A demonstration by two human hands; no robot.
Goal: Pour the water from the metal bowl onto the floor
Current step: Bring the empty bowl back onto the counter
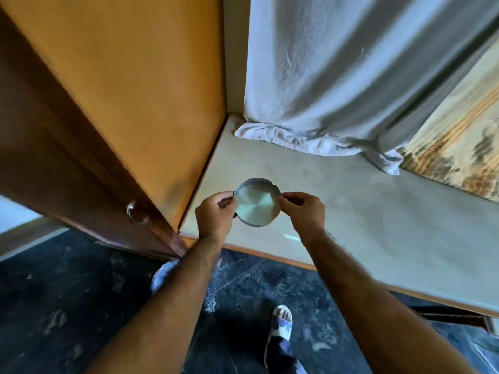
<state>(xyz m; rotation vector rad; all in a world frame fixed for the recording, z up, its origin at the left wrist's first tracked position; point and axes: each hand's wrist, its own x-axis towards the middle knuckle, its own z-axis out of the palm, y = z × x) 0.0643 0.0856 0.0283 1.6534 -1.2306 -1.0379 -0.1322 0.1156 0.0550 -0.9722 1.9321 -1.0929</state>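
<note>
**Two hands on bowl, over table, not yet over floor**

Head view: I have the metal bowl (257,203) level above the table (378,225). Left hand (214,215) and right hand (303,211) sit on opposite sides, fingers (287,197) pinched on the rim. Water inside: cannot confirm. Dark floor (81,306) lies nearer me, past the table edge.

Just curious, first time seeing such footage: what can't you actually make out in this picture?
- Head view: water level in the metal bowl; glare hides it.
- Whether the bowl rests on the table or is lifted.
- Fingertips of the left hand and right hand, behind the rim.
- Left foot, hidden by the forearm.
</note>
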